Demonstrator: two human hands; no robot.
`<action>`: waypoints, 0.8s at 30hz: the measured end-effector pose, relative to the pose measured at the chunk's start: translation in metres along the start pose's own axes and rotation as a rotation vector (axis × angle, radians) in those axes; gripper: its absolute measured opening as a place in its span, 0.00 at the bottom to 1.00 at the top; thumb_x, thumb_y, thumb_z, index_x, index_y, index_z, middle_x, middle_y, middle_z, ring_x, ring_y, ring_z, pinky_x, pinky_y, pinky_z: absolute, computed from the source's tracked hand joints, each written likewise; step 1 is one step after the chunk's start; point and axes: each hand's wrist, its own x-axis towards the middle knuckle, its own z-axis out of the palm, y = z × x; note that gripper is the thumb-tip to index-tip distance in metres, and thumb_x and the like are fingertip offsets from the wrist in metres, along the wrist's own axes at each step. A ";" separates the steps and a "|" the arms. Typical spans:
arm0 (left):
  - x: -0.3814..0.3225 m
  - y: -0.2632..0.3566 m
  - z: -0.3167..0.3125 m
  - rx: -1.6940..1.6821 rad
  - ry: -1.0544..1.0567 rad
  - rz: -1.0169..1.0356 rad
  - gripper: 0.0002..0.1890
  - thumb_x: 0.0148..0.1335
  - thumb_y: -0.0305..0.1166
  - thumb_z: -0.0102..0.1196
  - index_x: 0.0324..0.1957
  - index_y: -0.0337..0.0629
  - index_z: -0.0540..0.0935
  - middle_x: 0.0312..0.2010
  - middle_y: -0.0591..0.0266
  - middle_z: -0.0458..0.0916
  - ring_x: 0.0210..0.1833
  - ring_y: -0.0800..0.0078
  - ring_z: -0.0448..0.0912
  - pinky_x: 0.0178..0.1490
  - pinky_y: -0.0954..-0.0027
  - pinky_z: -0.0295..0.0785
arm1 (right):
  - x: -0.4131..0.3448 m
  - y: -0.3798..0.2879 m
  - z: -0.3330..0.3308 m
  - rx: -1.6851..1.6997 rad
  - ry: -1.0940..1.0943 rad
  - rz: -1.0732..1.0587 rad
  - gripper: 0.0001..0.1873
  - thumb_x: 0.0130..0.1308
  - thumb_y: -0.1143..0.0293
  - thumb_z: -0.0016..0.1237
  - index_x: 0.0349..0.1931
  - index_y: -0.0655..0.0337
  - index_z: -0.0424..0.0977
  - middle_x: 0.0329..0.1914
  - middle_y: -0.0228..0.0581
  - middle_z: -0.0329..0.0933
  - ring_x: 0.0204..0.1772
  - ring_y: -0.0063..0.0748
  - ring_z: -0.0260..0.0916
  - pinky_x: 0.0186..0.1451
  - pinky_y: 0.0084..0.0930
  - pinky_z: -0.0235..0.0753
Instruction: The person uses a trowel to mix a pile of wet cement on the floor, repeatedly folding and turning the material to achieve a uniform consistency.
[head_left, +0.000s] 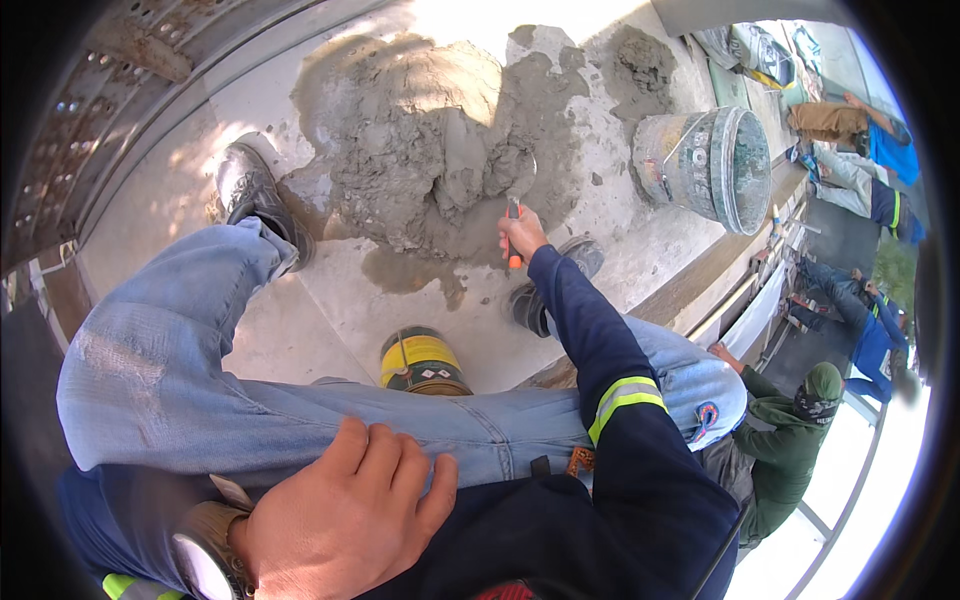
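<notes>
My right hand (523, 234) grips the orange and black handle of a trowel (514, 217). Its blade meets the right side of a heap of wet grey mortar (420, 135) spread on the pale floor, and mortar hides much of the blade. Near my lap, at the bottom of the view, is my left hand (352, 502), with its fingers bent loosely and no tool visible in it. A watch (206, 551) is on that wrist. Whether the left palm rests on anything cannot be seen.
A mortar-stained plastic bucket (701, 169) stands right of the heap, near a smaller mortar clump (641, 64). A yellow and green can (424, 360) is between my legs. A perforated rusty metal plank (112, 97) runs along the upper left. Several people are at the right, one in a green hood (787, 442).
</notes>
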 end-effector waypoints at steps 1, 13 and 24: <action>-0.002 0.001 0.001 -0.012 0.014 0.006 0.21 0.59 0.37 0.54 0.52 0.38 0.81 0.41 0.50 0.81 0.43 0.59 0.80 0.50 0.60 0.73 | -0.013 -0.004 0.006 0.022 -0.049 0.015 0.12 0.58 0.77 0.50 0.39 0.60 0.62 0.23 0.36 0.70 0.19 0.29 0.70 0.16 0.32 0.72; 0.039 0.017 0.012 0.151 0.041 -0.015 0.14 0.57 0.34 0.55 0.43 0.38 0.80 0.28 0.64 0.76 0.35 0.69 0.77 0.40 0.67 0.71 | -0.070 -0.043 0.017 0.229 -0.297 -0.084 0.11 0.61 0.76 0.49 0.41 0.57 0.62 0.25 0.32 0.67 0.19 0.23 0.66 0.18 0.25 0.68; 0.060 0.022 0.006 0.227 0.021 0.103 0.13 0.57 0.32 0.55 0.43 0.37 0.79 0.30 0.63 0.77 0.37 0.67 0.79 0.41 0.69 0.72 | -0.173 -0.201 -0.027 0.075 -0.115 -0.620 0.09 0.67 0.67 0.49 0.42 0.59 0.66 0.25 0.34 0.70 0.19 0.23 0.67 0.22 0.20 0.68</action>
